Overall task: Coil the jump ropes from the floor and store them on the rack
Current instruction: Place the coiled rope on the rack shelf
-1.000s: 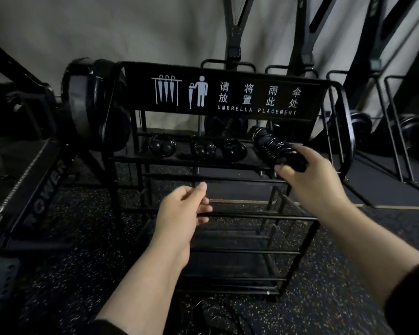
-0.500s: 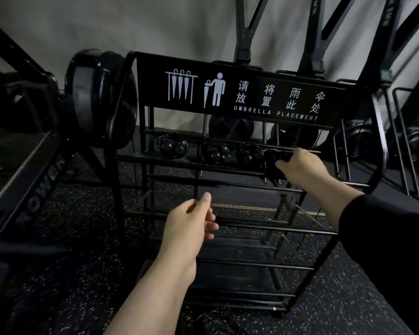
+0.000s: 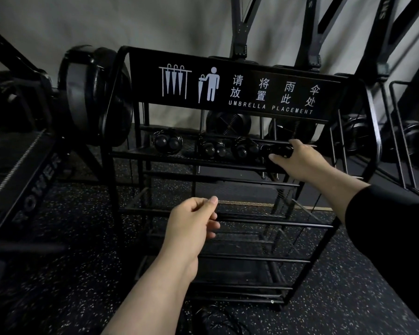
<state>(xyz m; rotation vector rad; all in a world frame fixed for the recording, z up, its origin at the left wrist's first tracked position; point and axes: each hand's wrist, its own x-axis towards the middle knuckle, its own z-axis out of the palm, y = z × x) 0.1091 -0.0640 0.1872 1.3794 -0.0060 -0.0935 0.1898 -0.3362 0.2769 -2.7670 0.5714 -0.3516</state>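
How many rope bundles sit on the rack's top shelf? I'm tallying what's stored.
4: left bundle, middle bundle, third bundle, and the bundle under the right hand. Darkness may hide others.

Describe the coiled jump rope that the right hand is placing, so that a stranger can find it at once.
Find the black rack with the white "UMBRELLA PLACEMENT" sign. On its top shelf, just under the sign, dark rope bundles lie in a row. The wanted jump rope is the bundle at the right end of the row, the only one gripped by the right hand.
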